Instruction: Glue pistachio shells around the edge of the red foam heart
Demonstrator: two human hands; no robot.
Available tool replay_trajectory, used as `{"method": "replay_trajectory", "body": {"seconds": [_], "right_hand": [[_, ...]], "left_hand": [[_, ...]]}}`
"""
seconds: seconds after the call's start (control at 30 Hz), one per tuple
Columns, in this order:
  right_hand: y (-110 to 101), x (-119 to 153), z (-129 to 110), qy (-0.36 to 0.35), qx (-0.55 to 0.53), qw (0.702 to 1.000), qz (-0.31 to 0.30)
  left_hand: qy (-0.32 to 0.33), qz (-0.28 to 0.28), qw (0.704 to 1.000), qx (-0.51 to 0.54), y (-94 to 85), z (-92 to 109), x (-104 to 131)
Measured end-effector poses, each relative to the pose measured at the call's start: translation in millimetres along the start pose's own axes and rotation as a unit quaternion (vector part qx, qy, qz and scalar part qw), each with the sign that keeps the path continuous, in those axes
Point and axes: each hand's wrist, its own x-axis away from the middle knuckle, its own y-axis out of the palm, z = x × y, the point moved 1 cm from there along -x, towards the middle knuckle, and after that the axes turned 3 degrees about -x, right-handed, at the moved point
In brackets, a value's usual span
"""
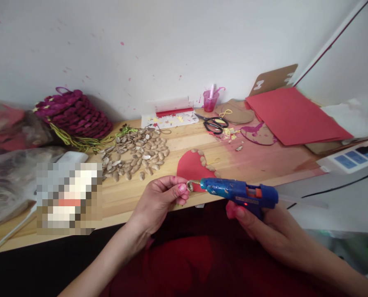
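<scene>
Between its thumb and fingers, my left hand point(163, 198) pinches a peanut shell point(190, 186), its hollow side facing the nozzle. My right hand point(264, 225) grips a blue hot glue gun point(233, 190) with a small red light lit on its side. The gun's metal tip reaches the shell's edge; whether they touch I cannot tell. Beneath the tip lies a red paper piece point(188, 165) with a rounded outline, partly covered by my hand and the gun. A row of peanut shells point(203, 161) runs along its upper right edge.
Many peanut shells point(137, 152) are spread left of the red piece. Behind are a purple shell-covered bundle point(75, 113), black scissors point(214, 123) and a pink-stained cup point(210, 101). Red sheets point(298, 115) and a white power strip point(350, 159) lie right; a white cable point(10, 231) hangs left.
</scene>
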Motion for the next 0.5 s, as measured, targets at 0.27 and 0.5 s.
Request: {"method": "replay_trajectory", "body": {"seconds": [0.27, 0.5], "right_hand": [[0.1, -0.6, 1.3, -0.005, 0.004, 1.0, 0.018], [1.1, -0.3, 5.5, 0.004, 0.005, 1.0, 0.016]], "left_hand": [[0.002, 0.003, 1.0, 0.0, -1.6, -0.6, 0.4], [0.01, 0.003, 1.0, 0.003, -1.3, 0.0, 0.8]]}}
